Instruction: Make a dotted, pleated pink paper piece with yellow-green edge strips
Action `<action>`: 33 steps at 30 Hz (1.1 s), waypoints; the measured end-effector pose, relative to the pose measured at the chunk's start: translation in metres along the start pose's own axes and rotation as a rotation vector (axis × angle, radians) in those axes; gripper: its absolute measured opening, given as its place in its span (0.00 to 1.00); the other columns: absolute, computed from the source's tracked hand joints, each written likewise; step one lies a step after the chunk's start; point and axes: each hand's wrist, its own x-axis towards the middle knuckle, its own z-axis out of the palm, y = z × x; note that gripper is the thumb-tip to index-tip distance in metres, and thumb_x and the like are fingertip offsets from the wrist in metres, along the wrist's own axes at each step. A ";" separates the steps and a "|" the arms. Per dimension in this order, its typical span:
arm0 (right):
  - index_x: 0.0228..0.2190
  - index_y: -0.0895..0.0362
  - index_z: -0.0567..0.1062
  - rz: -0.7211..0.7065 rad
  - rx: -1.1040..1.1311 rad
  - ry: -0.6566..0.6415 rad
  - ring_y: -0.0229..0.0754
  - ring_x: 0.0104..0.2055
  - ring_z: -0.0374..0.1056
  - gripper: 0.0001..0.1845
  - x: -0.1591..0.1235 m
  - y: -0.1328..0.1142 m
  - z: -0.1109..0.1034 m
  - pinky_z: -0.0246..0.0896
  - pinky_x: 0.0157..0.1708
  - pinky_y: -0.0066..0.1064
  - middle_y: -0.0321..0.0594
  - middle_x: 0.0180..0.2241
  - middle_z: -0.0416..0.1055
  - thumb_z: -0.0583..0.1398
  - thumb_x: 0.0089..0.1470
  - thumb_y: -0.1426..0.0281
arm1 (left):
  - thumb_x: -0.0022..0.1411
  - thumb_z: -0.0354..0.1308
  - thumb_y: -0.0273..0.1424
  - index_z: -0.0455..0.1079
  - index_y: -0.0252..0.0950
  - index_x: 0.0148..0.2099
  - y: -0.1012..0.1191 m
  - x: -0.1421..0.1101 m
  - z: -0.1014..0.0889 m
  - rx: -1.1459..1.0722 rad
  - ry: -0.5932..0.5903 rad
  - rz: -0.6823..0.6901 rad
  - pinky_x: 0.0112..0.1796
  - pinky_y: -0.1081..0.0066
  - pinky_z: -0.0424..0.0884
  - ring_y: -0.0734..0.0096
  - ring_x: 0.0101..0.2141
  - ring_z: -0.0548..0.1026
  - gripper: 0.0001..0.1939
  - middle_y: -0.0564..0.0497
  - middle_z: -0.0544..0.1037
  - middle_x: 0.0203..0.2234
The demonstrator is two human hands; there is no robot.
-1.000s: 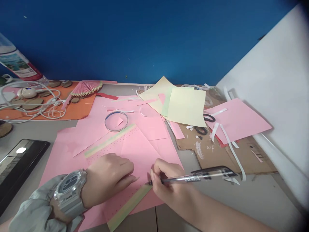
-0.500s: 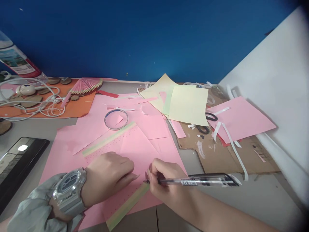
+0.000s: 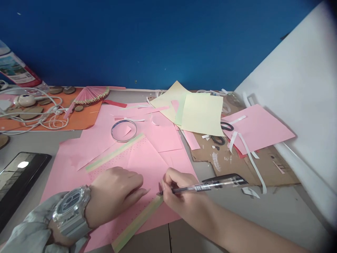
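My right hand point(image 3: 181, 195) is closed round a clear-barrelled pen point(image 3: 202, 187) with a dark cap on its back end. The pen's tip meets a pink paper sheet point(image 3: 150, 165), just above a yellow-and-green strip point(image 3: 139, 221) along the near edge. Small dark dots run beside that strip, and more lie by a similar strip point(image 3: 116, 153) at the sheet's far edge. Resting on the same sheet, my left hand point(image 3: 116, 193) has its fingers curled in and its thumb pointing at the pen; its fingertips are hidden. A watch point(image 3: 72, 207) is on my left wrist.
A clear ring point(image 3: 123, 131) lies beyond the sheet. Yellow papers point(image 3: 202, 114) partly cover black-handled scissors point(image 3: 218, 140) on cardboard point(image 3: 210, 154). A phone point(image 3: 23, 179) is at left; a folded paper fan point(image 3: 91, 95), white cable point(image 3: 56, 119) and bottle point(image 3: 21, 72) stand or lie behind.
The pen's back end has dipped and then risen again, with its tip shifting slightly left along the strip. My left hand stays on the sheet. The whole view shifts slightly.
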 end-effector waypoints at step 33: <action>0.24 0.53 0.54 -0.086 0.065 0.099 0.33 0.22 0.47 0.13 0.008 0.007 -0.004 0.45 0.22 0.27 0.26 0.20 0.51 0.51 0.59 0.72 | 0.68 0.44 0.29 0.68 0.39 0.46 -0.002 0.004 -0.003 -0.083 0.137 0.175 0.26 0.69 0.59 0.70 0.23 0.68 0.12 0.54 0.69 0.22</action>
